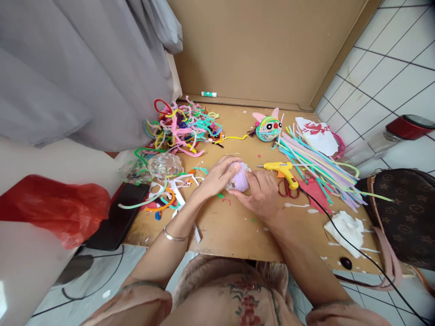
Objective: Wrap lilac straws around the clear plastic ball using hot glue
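Note:
Over the middle of the table, a small clear ball wrapped in lilac pipe cleaner sits between my two hands. My left hand curls over its left side, fingers on top. From the right, my right hand grips it with thumb below and fingers against the side. Part of the ball is hidden by my fingers. Just right of my right hand lies a yellow hot glue gun, its nozzle pointing left. Red-handled scissors lie partly under it.
Behind stands a finished-looking pipe-cleaner animal head. Loose pipe cleaners fan out at right, near a brown handbag and a bottle. A tangled pipe-cleaner heap, clear plastic balls and a black phone-like slab are left. A black cord crosses the right side.

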